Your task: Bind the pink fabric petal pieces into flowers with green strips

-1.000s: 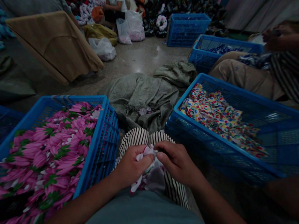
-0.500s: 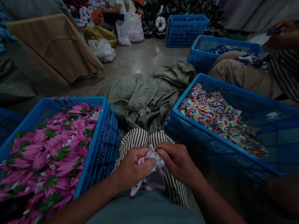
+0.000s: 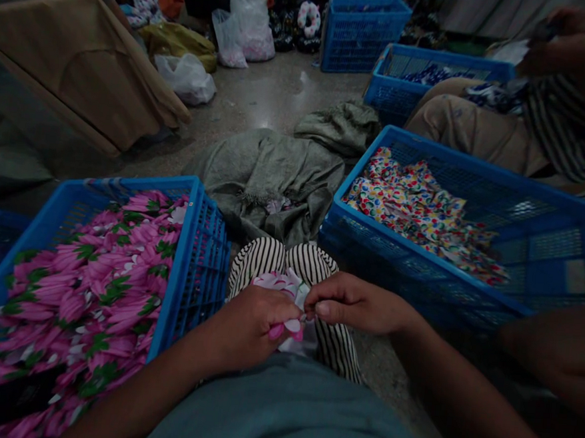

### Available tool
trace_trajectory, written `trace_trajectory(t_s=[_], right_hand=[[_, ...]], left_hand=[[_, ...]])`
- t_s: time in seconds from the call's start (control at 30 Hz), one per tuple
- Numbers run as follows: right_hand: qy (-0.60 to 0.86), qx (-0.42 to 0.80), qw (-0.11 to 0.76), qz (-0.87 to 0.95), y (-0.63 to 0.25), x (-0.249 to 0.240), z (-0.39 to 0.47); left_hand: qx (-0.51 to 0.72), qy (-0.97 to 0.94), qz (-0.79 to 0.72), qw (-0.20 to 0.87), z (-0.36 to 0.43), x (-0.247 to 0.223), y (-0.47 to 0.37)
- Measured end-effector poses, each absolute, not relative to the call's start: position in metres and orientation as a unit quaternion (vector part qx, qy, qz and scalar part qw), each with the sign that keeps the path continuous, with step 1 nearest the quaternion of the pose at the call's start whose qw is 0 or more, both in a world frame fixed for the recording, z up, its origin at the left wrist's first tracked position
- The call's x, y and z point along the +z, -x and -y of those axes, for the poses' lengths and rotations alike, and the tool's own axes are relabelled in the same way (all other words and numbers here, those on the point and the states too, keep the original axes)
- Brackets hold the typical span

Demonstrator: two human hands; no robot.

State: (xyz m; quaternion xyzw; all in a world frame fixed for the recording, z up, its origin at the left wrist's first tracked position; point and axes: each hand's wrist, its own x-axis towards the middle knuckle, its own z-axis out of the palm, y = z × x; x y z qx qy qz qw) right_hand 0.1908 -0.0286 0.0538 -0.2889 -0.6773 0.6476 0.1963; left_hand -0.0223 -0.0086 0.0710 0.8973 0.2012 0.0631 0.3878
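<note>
Low over my lap, my left hand [image 3: 258,320] is closed on a pink-and-white fabric petal piece [image 3: 292,327], whose rounded tips stick out below the thumb. My right hand [image 3: 356,305] meets it from the right, thumb and fingertips pinched together beside the left thumb. Whatever sits in that pinch is too small to make out. Behind the left hand, more white cloth with pink edges [image 3: 275,282] lies on my striped trousers [image 3: 258,255]. To the left, pink fabric pieces with green leaves [image 3: 119,267] fill a blue crate [image 3: 193,202].
At the right stands a blue crate [image 3: 470,261] with colourful dotted fabric pieces [image 3: 414,204]. Ahead lies a grey-green sack [image 3: 276,164] on the floor. A person in stripes [image 3: 559,124] sits at the right. A cloth-covered block [image 3: 77,64] stands at the left.
The fabric piece has been turned in my left hand, its tips now showing below the thumb. My left hand is more palm-down. The view has tilted slightly downward.
</note>
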Motion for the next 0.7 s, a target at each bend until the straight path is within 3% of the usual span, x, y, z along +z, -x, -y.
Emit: trace_trajectory(t_s=[0.27, 0.7], right_hand=[[0.284, 0.665, 0.155, 0.674, -0.189, 0.0532, 0.0294], [0.269, 0.717, 0.181, 0.617, -0.185, 0.0477, 0.0322]], left_hand=[[0.043, -0.894, -0.192, 0.402, 0.0104, 0.0748, 0.0191], [0.038, -0.893, -0.172, 0.414, 0.0106, 0.0798, 0.0209]])
